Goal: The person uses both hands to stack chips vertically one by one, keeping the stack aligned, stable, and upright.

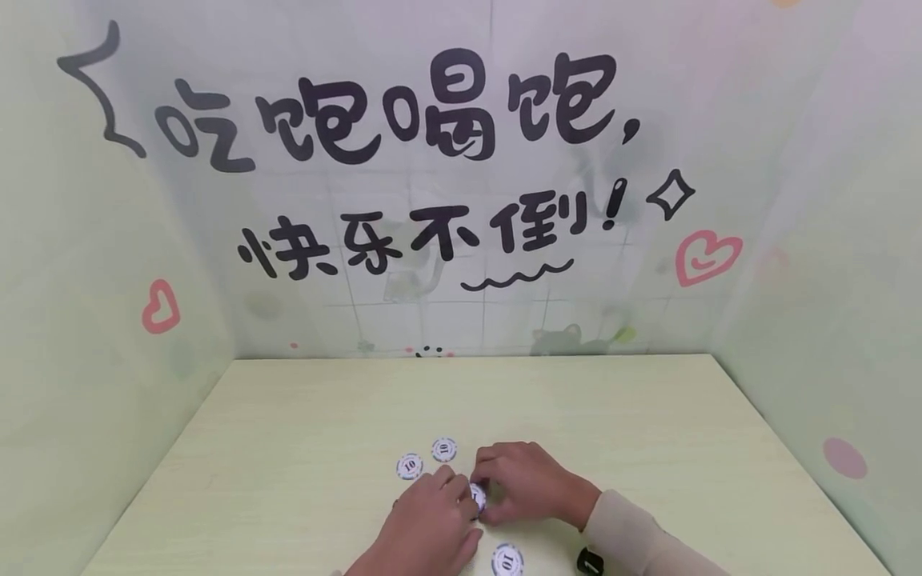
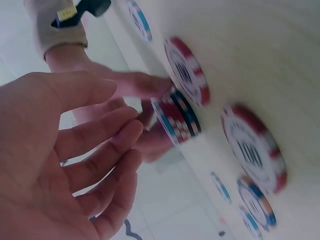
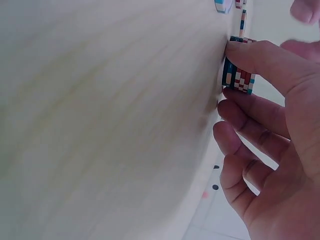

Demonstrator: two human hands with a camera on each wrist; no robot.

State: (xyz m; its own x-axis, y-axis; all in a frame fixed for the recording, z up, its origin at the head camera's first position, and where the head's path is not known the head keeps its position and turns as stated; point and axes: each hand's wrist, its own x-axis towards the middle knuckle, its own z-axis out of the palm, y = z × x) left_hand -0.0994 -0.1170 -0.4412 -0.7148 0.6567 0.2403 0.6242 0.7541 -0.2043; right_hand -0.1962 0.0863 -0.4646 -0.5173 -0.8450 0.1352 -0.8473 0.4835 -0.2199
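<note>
A short stack of poker chips (image 2: 177,117) in dark blue, red and light blue stands on the table. My right hand (image 1: 526,484) grips it by the edges, its thumb on one side and forefinger on the other. Just left of the stack is my left hand (image 1: 432,520); its fingers are loosely bent with nothing between them in the left wrist view. Two red-edged chips (image 2: 254,147) lie flat beside the stack there, hidden behind the left hand in the head view.
Two chips marked 10 (image 1: 410,466) lie beyond the left hand, and another chip (image 1: 508,559) lies near the front. An orange-and-blue-edged chip (image 2: 256,202) shows in the left wrist view. A black device (image 1: 591,562) sits by the right sleeve. Printed walls enclose the table (image 1: 324,416).
</note>
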